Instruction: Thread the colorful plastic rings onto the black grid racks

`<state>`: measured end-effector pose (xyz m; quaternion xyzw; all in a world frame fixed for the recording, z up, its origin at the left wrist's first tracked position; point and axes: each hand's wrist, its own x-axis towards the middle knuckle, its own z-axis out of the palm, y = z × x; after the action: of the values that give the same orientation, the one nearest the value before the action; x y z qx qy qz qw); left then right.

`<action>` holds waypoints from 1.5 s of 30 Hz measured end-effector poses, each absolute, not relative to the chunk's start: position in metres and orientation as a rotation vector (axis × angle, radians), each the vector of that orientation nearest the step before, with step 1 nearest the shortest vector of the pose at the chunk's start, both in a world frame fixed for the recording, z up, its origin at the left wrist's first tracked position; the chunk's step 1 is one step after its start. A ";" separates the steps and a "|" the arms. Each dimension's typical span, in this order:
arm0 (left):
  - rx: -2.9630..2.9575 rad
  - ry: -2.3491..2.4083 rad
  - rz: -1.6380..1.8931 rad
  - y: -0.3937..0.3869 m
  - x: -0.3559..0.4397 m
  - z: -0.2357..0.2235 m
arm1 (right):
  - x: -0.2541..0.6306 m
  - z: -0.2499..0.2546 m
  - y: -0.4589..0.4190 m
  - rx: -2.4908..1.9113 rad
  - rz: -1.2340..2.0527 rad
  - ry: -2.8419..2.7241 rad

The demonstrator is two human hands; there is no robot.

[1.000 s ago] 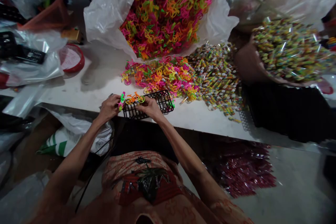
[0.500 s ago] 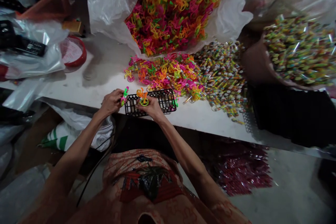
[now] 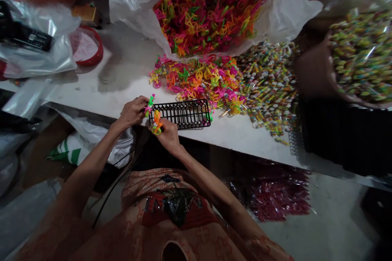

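My left hand [image 3: 134,112] pinches a small green and pink plastic toy [image 3: 150,105], bicycle-like in shape, at the left end of a black plastic rack [image 3: 191,114]. In my right hand [image 3: 168,133] is a similar orange and yellow-green toy [image 3: 156,122], held at the rack's near left corner. The rack is a long open grid with rows of round holes and lies at the table's front edge. Behind it spreads a loose pile of bright pink, orange and yellow toys [image 3: 199,77]. My fingers partly hide the toys they hold.
A white plastic bag [image 3: 137,0] full of similar toys stands behind the pile. Small filled tubes [image 3: 269,85] are heaped to the right, beside a pinkish tub [image 3: 312,65] of more tubes. Black racks [image 3: 346,138] sit at far right. A red round basket [image 3: 99,49] stands left.
My right hand has moved left and nearer with the orange toy, from over the rack to its left corner. The left hand stays by the rack's end. The view has shifted slightly.
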<state>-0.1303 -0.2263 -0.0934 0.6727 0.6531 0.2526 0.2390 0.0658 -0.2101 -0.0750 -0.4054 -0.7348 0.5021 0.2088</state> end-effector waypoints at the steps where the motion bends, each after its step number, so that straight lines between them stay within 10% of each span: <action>1: 1.842 1.795 0.691 -0.227 -0.130 -0.093 | 0.067 -0.076 -0.211 -1.118 1.366 -2.077; 13: 1.816 1.840 0.770 -0.230 -0.125 -0.097 | 0.055 -0.075 -0.227 -1.263 0.850 -2.610; 21: 1.234 1.666 1.473 -0.248 -0.087 -0.070 | 0.059 -0.051 -0.212 -1.253 0.973 -2.738; 33: 0.790 1.617 1.565 -0.230 -0.045 -0.055 | 0.083 -0.031 -0.165 -1.005 1.123 -2.787; 45: 0.817 1.678 1.572 -0.234 -0.039 -0.054 | 0.054 -0.003 -0.049 -1.209 0.357 -3.089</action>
<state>-0.0386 -0.2344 -0.0538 0.3143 0.6457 0.6051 0.3438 0.0539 -0.0488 -0.0030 -0.3608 -0.9215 0.1064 -0.0970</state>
